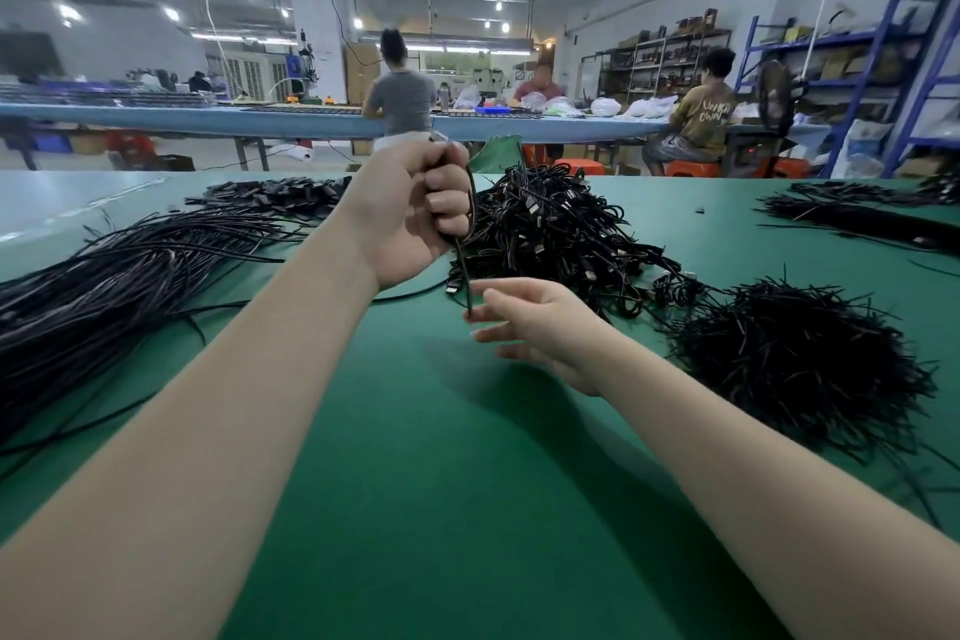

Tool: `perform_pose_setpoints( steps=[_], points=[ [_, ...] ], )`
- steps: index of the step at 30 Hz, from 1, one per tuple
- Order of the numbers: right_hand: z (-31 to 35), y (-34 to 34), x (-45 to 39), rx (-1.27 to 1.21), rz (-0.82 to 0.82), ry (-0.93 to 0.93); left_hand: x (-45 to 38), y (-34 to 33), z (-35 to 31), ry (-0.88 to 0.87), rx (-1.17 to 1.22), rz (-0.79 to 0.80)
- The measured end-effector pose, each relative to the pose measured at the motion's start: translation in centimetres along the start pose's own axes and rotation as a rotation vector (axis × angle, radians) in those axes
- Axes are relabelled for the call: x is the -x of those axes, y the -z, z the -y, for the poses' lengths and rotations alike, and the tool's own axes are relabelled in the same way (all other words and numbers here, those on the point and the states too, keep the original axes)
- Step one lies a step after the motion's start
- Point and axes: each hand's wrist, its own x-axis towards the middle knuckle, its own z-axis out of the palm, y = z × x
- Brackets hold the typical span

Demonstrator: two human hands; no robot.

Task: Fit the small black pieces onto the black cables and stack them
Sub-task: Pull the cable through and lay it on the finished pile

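Observation:
My left hand (415, 208) is raised above the green table (415, 457) and grips a black cable (464, 265) in its curled fingers; the cable hangs down from the fist. My right hand (524, 322) sits lower, fingers stretched out, fingertips near the cable's hanging end. Whether they touch it is unclear. A tangled heap of black cables with plugs (561, 234) lies behind both hands. A pile of small black pieces (795, 359) is at the right. A long bundle of straight black cables (104, 286) fans across the left.
More small black parts (280, 195) lie at the back left, and another cable bundle (857, 218) at the far right. Beyond the table's far edge, people sit at a long blue bench (260, 120). Blue shelving (857, 68) stands at the right.

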Motion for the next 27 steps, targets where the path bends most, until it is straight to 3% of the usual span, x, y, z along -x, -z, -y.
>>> perform_pose_setpoints(
  steps=[5,9,14,21,24,27],
  points=[
    [0.8,0.6,-0.5,-0.315,-0.033,0.008,-0.5,0.3,2.9,0.159,-0.140,0.036],
    [-0.1,0.5,-0.5,-0.230,-0.109,0.027,-0.8,0.6,4.7,0.224,-0.192,-0.040],
    [-0.5,0.8,-0.8,-0.154,-0.188,0.052,-1.0,1.7,4.9,0.247,-0.486,-0.182],
    [-0.5,0.2,-0.6,-0.111,-0.063,0.023,-1.1,1.6,5.9,0.238,-0.125,-0.106],
    [-0.6,0.1,-0.4,-0.063,0.019,0.058,-1.2,1.3,6.5,0.199,-0.160,-0.165],
    [-0.8,-0.3,-0.3,0.134,-0.046,0.165,-1.4,1.3,7.1,0.180,-0.239,-0.235]
  ],
)
